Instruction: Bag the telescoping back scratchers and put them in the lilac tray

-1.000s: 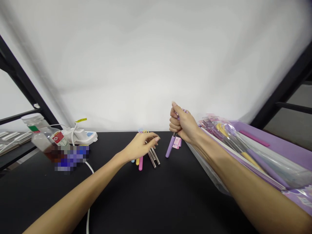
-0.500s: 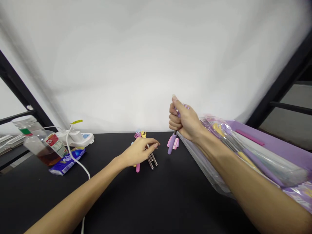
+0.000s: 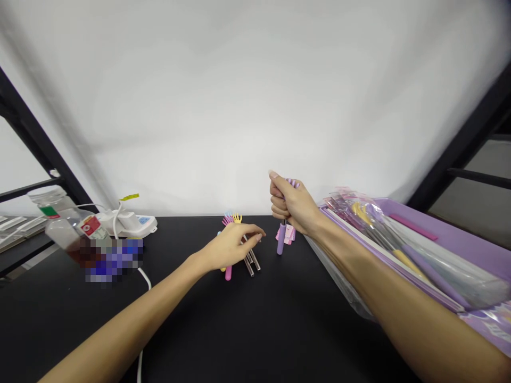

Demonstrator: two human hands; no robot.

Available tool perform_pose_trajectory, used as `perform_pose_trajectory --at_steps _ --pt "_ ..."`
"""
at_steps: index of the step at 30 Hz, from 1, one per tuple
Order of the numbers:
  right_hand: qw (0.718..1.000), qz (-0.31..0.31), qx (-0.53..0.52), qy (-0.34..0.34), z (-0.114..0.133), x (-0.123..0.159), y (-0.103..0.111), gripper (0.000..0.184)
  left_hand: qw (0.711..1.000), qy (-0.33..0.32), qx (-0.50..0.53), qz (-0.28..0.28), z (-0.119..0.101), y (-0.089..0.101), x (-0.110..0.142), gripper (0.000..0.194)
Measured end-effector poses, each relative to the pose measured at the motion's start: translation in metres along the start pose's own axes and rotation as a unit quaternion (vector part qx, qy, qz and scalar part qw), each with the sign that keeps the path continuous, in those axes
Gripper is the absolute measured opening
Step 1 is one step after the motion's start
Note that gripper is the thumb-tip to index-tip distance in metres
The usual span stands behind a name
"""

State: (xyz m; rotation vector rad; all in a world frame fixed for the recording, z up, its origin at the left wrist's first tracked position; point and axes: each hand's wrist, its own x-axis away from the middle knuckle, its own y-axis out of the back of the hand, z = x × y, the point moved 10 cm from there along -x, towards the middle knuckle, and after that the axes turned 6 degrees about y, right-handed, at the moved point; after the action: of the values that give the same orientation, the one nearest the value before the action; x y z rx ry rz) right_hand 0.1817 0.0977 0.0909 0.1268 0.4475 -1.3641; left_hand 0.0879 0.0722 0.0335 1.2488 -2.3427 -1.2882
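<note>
The table (image 3: pixel 271 319) reached back to the wall (image 3: pixel 239 106), with posts (image 3: pixel 43 143) to either side. Toward the far edge lay scratchers (image 3: pixel 237 217) and, just right of their handles, rods (image 3: pixel 256 261), all partly beneath the left hand (image 3: pixel 225 246). Right of these, above the table, the right hand (image 3: pixel 295 206) was around another scratcher (image 3: pixel 281 240), with cards (image 3: pixel 289 234) behind its lower end. Farther right stood a box (image 3: pixel 467 236), packets (image 3: pixel 377 229) in it. At the far left were a bottle (image 3: pixel 59 229) and, to its right, a power strip (image 3: pixel 146 229); a cord (image 3: pixel 146 278) ran from there toward the front.
</note>
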Motion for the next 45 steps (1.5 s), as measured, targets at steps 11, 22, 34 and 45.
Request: perform_pose_trajectory --at_steps 11,22,34,45 --pt "1.000 -0.006 0.003 -0.004 -0.002 0.001 0.000 0.051 1.000 -0.007 0.003 0.004 -0.002 -0.002 -0.001 0.033" --pt "0.999 -0.023 -0.040 -0.020 0.001 0.003 0.015 0.047 0.998 -0.014 0.051 -0.024 -0.015 -0.006 0.002 0.038" --pt "0.984 0.007 0.156 0.088 0.023 -0.002 0.032 0.025 0.987 0.047 -0.040 -0.148 0.005 0.038 0.004 0.034" --pt "0.842 0.292 0.453 0.018 -0.004 0.018 0.003 0.037 0.960 -0.047 -0.252 -0.110 -0.014 0.032 0.003 0.027"
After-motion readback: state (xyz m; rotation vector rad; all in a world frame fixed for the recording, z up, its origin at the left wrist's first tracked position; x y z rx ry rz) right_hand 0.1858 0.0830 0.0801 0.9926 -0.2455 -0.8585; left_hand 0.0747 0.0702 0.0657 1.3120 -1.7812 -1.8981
